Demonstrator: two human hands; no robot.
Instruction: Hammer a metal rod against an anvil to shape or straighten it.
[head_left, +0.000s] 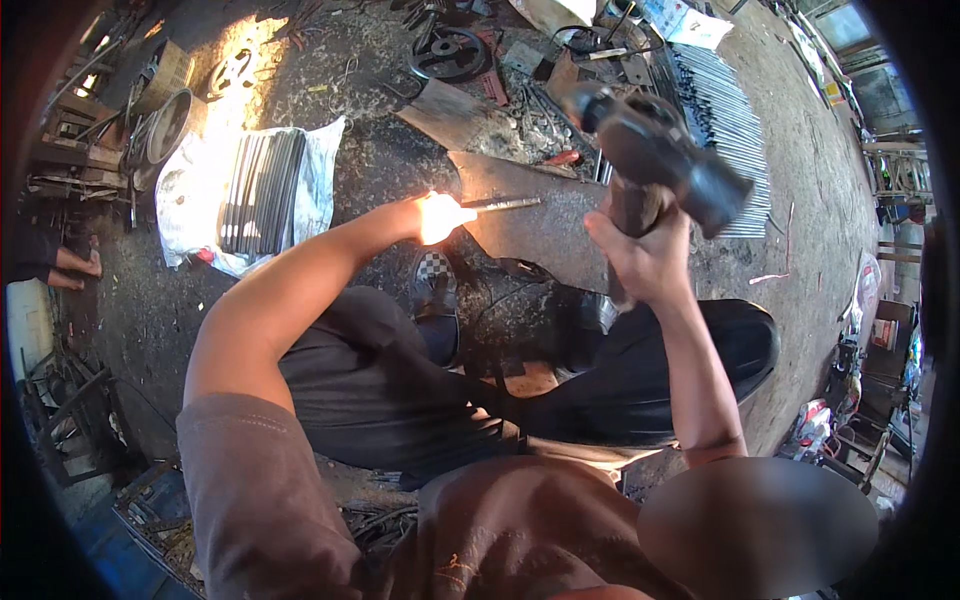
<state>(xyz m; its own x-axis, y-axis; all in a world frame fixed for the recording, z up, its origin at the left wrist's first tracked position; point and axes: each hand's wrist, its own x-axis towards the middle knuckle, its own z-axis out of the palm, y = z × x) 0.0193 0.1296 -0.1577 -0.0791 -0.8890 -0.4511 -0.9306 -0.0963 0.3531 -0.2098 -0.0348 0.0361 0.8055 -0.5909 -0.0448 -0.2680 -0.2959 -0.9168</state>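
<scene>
My right hand (655, 255) is wrapped round the wooden handle of a hammer (690, 170). The dark, heavy hammer head is up close to the camera and looks slightly blurred. Strong sunlight washes out my left hand (440, 217), but its fingers close on one end of a short metal rod (512, 205). The rod points right, over a worn, brownish metal plate (545, 232) on the ground between my feet. Hammer and rod are apart in this view. Whether the rod's tip touches the plate, I cannot tell.
Dark rods (262, 190) lie on white sheeting at the left; a large bundle of thin rods (735, 140) lies at the right. A handwheel (450, 52) and scrap metal sit beyond the plate. Another person's feet (85, 265) show at the left edge.
</scene>
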